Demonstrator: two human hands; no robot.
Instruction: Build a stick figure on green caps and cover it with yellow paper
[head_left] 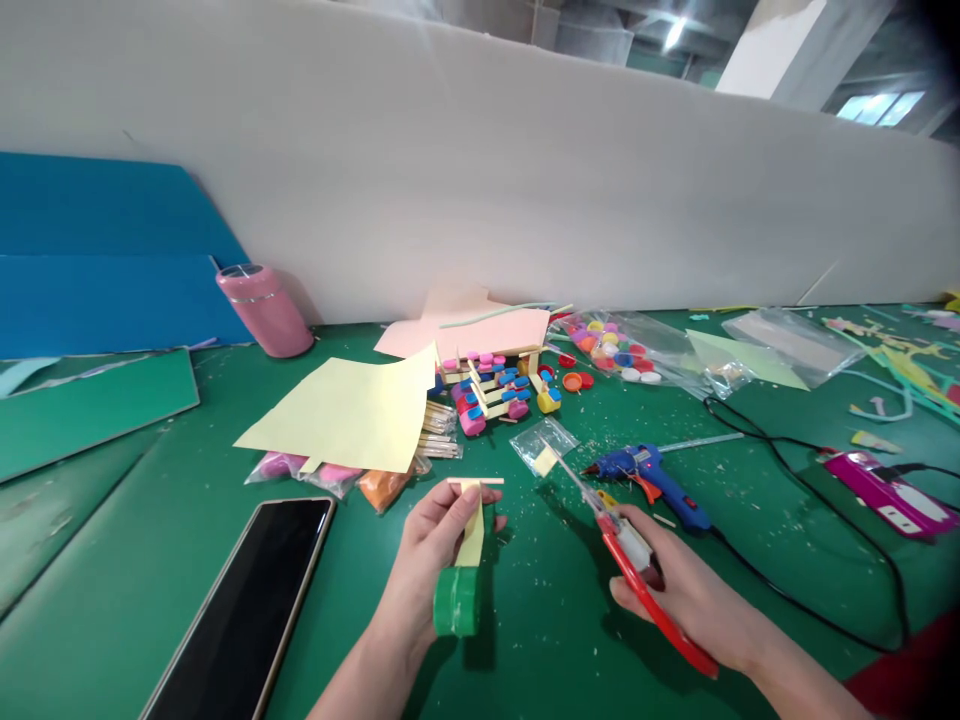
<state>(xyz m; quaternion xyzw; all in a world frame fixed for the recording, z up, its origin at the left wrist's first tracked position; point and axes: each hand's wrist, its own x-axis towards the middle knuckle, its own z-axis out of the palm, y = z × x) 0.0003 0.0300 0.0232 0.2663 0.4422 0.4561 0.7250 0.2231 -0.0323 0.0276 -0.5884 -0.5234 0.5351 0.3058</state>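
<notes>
My left hand (435, 550) is closed in a pinch on a yellow paper strip (471, 540). A thin pale stick (487, 481) lies crosswise at the strip's top, by my fingertips. Below, a round green cap-like piece (456, 602) meets the strip's lower end. My right hand (675, 575) is wrapped round red-handled scissors (637, 580), whose blades point up and left. At the blade tip is a small yellow paper piece (545, 460), over a clear plastic bag (559, 434); I cannot tell whether the blades touch it.
A blue glue gun (645, 475) lies just beyond my right hand, its black cord trailing to the right. A phone (244, 610) is at left, with yellow paper (341, 415) behind it. Small colourful models (499, 390), bagged caps (611, 345) and a pink cup (266, 312) stand farther back.
</notes>
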